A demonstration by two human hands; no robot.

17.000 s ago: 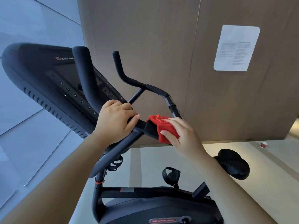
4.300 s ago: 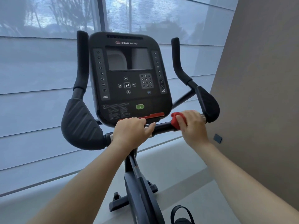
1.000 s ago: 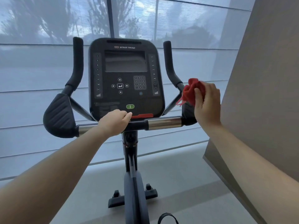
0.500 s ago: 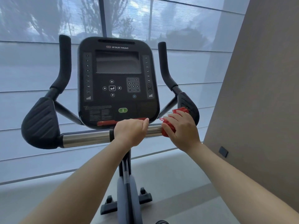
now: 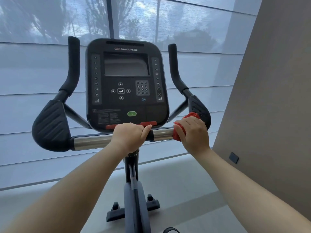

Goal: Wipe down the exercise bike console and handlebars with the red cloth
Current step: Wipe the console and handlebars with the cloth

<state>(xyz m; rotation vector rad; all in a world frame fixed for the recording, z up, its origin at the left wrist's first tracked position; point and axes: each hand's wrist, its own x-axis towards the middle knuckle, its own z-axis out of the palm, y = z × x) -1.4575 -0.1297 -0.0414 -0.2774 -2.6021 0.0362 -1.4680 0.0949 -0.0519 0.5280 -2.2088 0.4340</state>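
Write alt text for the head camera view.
A person's right hand grips a red cloth around the exercise bike's handlebar, while the left hand grips the bar's centre below the dark console. A shaded window lies behind.

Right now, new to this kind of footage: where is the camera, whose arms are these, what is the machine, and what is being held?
The single view comes from a camera worn on a person's head, looking forward and down, so the two bare arms are the wearer's own. The machine is an exercise bike: a black console with a dark screen and buttons, and a horizontal handlebar below it. The left hand grips the middle of that bar. The right hand holds a red cloth wrapped round the bar's right end, beside a black pad. Behind is a shaded window; a wall stands on the right.
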